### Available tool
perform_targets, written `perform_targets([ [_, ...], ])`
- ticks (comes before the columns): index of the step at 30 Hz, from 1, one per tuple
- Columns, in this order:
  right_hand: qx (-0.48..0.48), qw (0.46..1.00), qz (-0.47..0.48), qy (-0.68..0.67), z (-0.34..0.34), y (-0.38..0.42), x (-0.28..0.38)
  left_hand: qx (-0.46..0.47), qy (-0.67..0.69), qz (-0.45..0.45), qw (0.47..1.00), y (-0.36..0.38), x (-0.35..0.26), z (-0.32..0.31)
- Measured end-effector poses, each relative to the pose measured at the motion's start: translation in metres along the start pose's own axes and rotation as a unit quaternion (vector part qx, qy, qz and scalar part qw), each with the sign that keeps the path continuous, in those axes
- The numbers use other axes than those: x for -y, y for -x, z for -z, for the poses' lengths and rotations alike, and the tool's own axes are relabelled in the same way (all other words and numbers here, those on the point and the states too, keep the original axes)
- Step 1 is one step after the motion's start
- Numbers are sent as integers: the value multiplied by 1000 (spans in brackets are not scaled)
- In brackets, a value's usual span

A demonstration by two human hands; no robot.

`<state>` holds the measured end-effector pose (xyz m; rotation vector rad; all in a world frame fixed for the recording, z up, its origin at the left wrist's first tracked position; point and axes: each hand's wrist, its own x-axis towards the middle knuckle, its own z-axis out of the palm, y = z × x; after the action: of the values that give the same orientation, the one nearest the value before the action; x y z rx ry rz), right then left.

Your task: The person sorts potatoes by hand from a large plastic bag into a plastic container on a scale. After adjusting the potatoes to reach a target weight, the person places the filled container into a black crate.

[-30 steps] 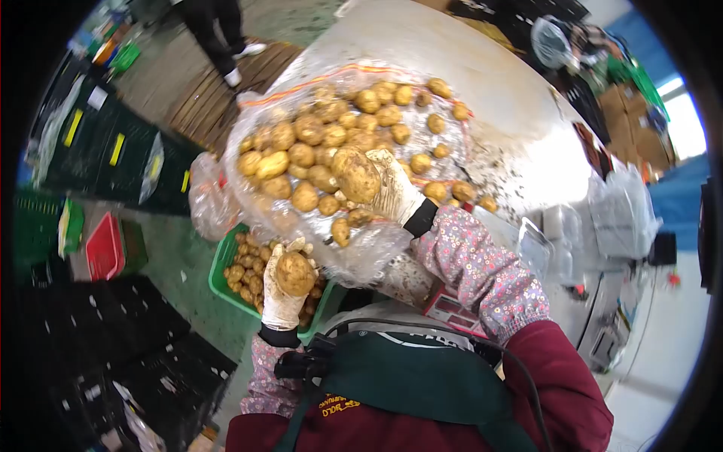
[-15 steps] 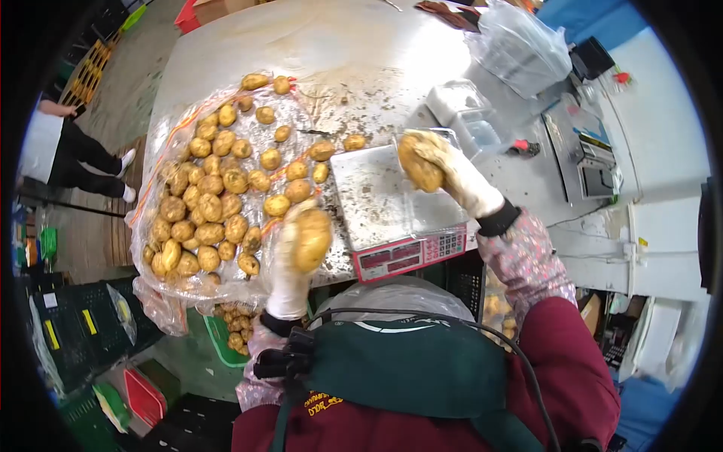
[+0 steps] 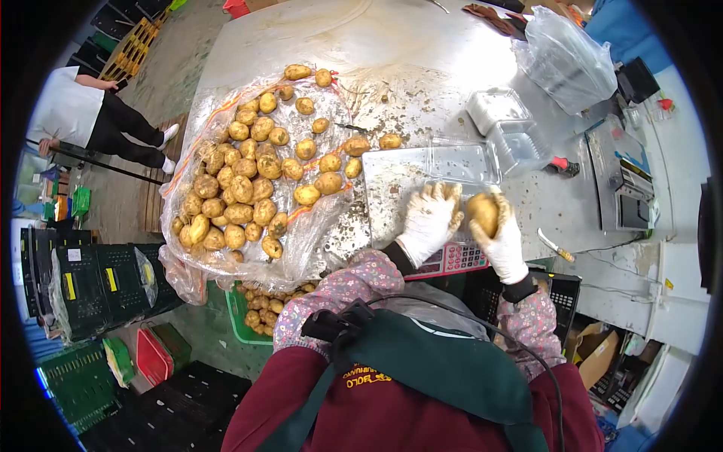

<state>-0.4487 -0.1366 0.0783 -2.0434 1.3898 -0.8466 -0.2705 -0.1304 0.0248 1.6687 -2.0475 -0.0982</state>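
Note:
Both my hands wear white gloves stained with dirt. My left hand [image 3: 431, 220] is over the scale's metal plate [image 3: 388, 181], fingers spread, with nothing seen in it. To its right, my right hand [image 3: 498, 239] is closed on a potato [image 3: 483, 214] near the plate's right edge. Just beyond my hands lies a clear plastic container [image 3: 461, 162] on the scale. The scale's red front panel [image 3: 461, 258] is partly behind my left hand. A large heap of potatoes [image 3: 242, 188] rests on a plastic bag [image 3: 297, 252] at the left.
Stacked clear containers [image 3: 520, 143] stand beyond the scale, near a bag of containers [image 3: 568, 64]. A knife [image 3: 555, 245] lies at the table's right edge. A green crate [image 3: 239, 320] of potatoes sits below. Another person [image 3: 98, 113] stands at the far left.
My left hand has moved right, from beside the heap to over the scale, and the potato it held is gone from it. My right hand has come nearer my body. The view has shifted.

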Motion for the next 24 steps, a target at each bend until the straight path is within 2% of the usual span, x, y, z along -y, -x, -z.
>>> perform_targets([
  [1,0,1000,-2,0,4,-1,-2,2,1,-1,1000,0,3,-1],
  [3,172,973,94,124,13,-6,-12,-23,50,29,998,0,13,-2],
  [7,253,937,151,189,8,-15,-18,2,59,-15,998,-3,19,-4],
  [9,233,947,136,176,2,-15,-14,15,66,-18,998,2,22,-1],
  [11,193,965,103,147,-6,-15,-9,-102,160,9,982,8,36,12],
  [12,134,972,124,151,-2,-14,-10,-161,139,28,977,14,52,24],
  [13,86,981,112,131,6,-15,-9,-161,134,102,973,29,75,28],
  [14,52,995,47,75,12,-12,-9,-238,362,161,887,39,102,24],
  [15,16,999,-21,20,16,-11,-11,-208,128,200,949,60,142,26],
  [16,18,999,-23,23,18,-10,-18,-166,-26,258,952,88,176,12],
  [18,-23,985,-141,-99,17,-10,-28,-66,-159,266,949,114,233,17],
  [19,-21,985,-143,-96,12,-13,-24,27,-131,247,960,112,246,31],
  [21,-23,989,-117,-83,-7,-23,-9,109,-65,252,959,107,269,29],
  [24,13,996,-65,-62,-29,-34,18,152,-9,273,950,95,287,37],
])
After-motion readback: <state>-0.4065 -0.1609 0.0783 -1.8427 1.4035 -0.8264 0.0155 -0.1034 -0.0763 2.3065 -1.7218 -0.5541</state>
